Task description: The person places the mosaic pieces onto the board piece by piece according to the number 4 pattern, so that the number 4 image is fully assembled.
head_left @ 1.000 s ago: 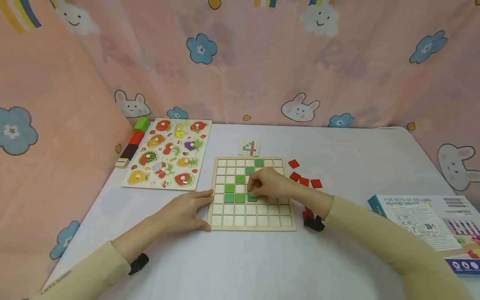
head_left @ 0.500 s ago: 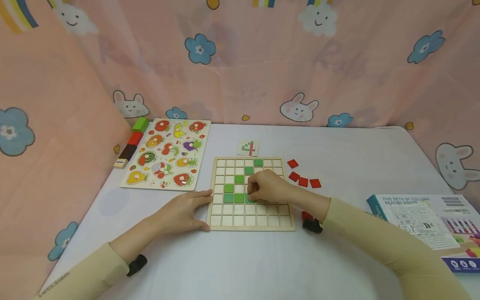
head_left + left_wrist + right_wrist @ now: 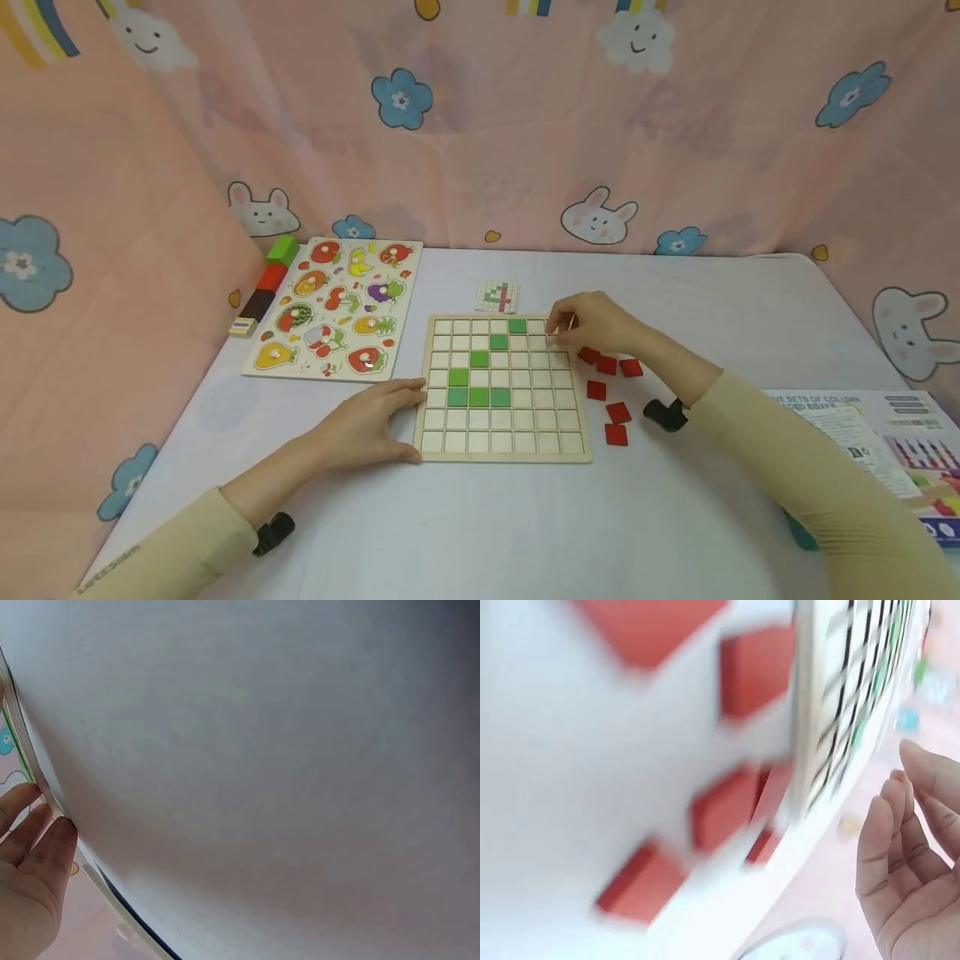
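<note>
In the head view a pale wooden grid board (image 3: 513, 457) lies flat on the table. Several green square tiles (image 3: 479, 397) sit in its cells. My left hand (image 3: 367, 425) rests against the board's left side, fingers extended along the edge and thumb at the near corner. The left wrist view has those fingertips (image 3: 66, 823) right at the edge. Over the board's far right corner is my right hand (image 3: 592, 323), loosely bent. Nothing shows between its fingers in the right wrist view (image 3: 911, 855). Loose red square tiles (image 3: 596, 390) lie right of the board, some close under that hand.
Behind the board lies a small pattern card (image 3: 497, 296) with green and red squares. A fruit peg puzzle (image 3: 337, 308) and a row of coloured blocks (image 3: 272, 277) stand to the left. At the right is a printed box (image 3: 847, 442), partly covered by the right sleeve.
My right hand has let go of the green tile in the grid and moved right and away to the board's far right corner. My left hand has stayed at the left edge.
</note>
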`<state>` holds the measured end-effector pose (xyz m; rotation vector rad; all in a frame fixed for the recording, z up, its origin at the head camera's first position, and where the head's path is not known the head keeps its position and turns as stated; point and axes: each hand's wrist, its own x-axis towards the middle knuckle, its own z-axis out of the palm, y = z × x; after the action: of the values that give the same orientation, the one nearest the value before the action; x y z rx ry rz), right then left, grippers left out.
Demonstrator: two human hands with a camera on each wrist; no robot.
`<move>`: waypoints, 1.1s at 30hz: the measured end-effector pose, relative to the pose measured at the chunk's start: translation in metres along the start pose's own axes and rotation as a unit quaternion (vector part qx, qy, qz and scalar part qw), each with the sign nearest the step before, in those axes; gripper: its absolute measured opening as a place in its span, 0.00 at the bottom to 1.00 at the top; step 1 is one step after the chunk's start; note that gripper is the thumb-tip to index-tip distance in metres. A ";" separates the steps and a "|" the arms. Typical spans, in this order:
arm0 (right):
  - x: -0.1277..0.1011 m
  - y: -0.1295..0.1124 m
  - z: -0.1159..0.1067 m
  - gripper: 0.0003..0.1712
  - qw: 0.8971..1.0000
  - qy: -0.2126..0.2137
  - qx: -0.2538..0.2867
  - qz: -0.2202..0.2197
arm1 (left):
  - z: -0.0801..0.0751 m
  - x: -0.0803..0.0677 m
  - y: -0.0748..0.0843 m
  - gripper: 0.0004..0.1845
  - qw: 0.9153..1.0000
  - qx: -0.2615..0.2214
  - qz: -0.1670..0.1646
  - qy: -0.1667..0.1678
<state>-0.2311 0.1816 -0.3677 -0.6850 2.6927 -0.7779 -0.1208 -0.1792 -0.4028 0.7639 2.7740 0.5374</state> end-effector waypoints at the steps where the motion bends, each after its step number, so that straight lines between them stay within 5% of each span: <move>1: -0.001 0.007 -0.005 0.04 1.000 0.002 0.001 0.012 | 0.000 0.000 0.000 0.45 1.000 0.001 -0.001 -0.001; 12: 0.001 0.052 -0.014 0.18 0.997 -0.036 -0.039 0.055 | -0.001 0.001 0.002 0.47 1.000 0.005 -0.004 -0.009; 25: 0.008 0.053 -0.015 0.10 0.996 -0.001 -0.040 0.078 | -0.003 0.003 0.002 0.47 1.000 0.020 -0.005 -0.009; 33: 0.025 0.036 -0.012 0.06 0.996 0.045 0.027 0.070 | -0.005 0.004 0.004 0.46 1.000 0.024 -0.003 -0.015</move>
<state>-0.2699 0.2008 -0.3803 -0.4538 2.7530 -0.8612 -0.1245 -0.1754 -0.3969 0.7668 2.7700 0.4561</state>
